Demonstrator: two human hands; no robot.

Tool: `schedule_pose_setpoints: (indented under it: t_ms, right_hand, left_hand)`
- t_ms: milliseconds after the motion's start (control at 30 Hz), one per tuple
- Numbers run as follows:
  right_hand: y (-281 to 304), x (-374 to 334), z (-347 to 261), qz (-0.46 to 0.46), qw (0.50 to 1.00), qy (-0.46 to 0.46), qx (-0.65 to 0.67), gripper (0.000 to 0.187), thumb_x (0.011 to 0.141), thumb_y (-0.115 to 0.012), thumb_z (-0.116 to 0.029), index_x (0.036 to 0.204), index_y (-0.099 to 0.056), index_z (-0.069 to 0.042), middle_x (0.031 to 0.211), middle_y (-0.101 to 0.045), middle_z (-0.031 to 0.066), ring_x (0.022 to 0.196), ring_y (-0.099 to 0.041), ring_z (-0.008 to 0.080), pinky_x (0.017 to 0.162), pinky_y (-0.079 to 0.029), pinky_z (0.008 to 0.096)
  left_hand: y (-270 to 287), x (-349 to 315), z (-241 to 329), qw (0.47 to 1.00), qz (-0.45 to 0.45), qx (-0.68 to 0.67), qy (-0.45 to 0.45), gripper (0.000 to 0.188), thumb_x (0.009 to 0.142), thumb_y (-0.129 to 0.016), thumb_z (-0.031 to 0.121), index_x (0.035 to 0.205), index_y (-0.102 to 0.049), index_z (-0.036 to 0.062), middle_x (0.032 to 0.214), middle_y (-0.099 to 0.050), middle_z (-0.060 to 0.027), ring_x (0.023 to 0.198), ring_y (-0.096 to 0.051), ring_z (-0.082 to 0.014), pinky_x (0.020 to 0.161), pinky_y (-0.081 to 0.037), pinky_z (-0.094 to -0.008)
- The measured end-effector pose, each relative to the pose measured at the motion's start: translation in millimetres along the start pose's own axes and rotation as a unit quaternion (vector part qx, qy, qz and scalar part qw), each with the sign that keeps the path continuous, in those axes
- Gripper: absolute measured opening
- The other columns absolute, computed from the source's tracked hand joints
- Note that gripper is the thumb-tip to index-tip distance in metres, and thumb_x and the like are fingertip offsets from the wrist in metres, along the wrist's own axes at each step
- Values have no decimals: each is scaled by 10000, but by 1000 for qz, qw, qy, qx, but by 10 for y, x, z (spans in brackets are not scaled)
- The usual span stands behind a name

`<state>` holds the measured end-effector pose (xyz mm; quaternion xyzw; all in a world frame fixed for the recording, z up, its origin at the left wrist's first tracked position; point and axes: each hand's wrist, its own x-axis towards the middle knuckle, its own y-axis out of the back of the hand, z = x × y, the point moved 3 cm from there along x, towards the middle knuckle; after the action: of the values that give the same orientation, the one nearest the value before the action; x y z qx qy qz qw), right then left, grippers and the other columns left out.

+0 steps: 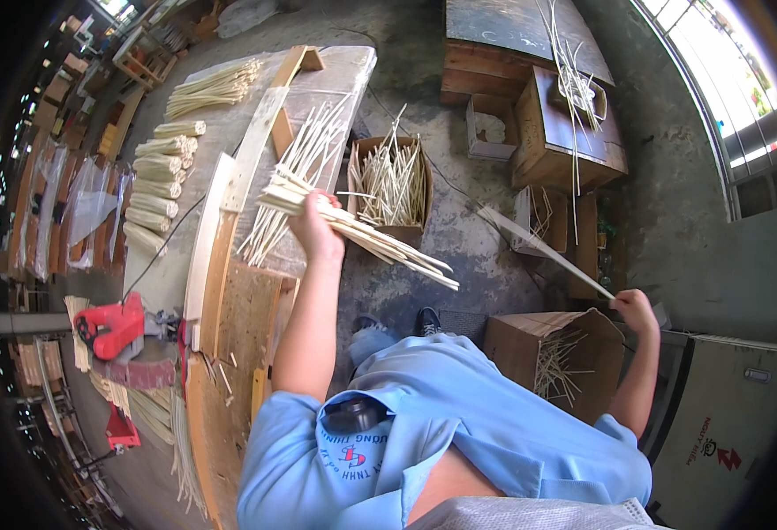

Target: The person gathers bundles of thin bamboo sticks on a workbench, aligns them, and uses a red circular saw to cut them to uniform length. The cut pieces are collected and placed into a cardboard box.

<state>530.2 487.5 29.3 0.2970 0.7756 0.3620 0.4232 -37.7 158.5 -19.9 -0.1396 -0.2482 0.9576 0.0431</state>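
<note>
My left hand (318, 228) is closed around a bundle of pale rattan-like sticks (393, 247), held slantwise in front of me. Out to the right, my right hand (636, 311) grips the near end of one long pale stick (547, 243), its far end reaching toward the floor in the middle. Loose sticks (305, 150) lie on the table just beyond my left hand. Beside them on the floor is a cardboard box (397, 232) packed with upright sticks. Below my right hand stands a larger cardboard box (508, 353) with short sticks inside.
Tied bundles (152, 201) and a loose pile of sticks (214, 87) lie across the table (358, 66). Wooden rails (247, 168) run along it, near a red power tool (113, 329). At right are wooden cabinets (530, 35), a barred window and a grey metal cabinet (728, 424).
</note>
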Motion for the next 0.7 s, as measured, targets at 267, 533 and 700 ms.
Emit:
schedule_pose_setpoints:
  t_ms: [267, 533, 700]
  right_hand:
    - [-223, -83, -426, 162, 963, -56, 208, 197, 1026, -642, -131, 870, -679, -16, 685, -464, -86, 644, -415, 27, 542, -336, 246]
    - [-686, 337, -1687, 186, 950, -129, 217, 272, 1048, -638, -292, 867, -643, -89, 606, -408, -96, 480, -377, 22, 380, -337, 244]
    - [-1045, 1581, -2676, 70, 951, -85, 290, 409, 1103, -513, -403, 919, -679, -76, 577, -412, -74, 436, -354, 33, 379, -270, 232]
  left_hand:
    - [-209, 904, -1980, 943, 211, -72, 246, 172, 848, -642, 43, 982, -559, -25, 848, -608, -125, 672, -629, -260, 619, -584, -385]
    - [-243, 1402, -2590, 851, 226, -210, 426, 196, 892, -602, 110, 1031, -494, 23, 926, -585, -134, 769, -618, -278, 680, -594, -383]
    - [145, 1649, -3024, 851, 209, -225, 426, 149, 936, -560, 159, 929, -522, 15, 839, -579, -126, 708, -609, -259, 683, -574, -370]
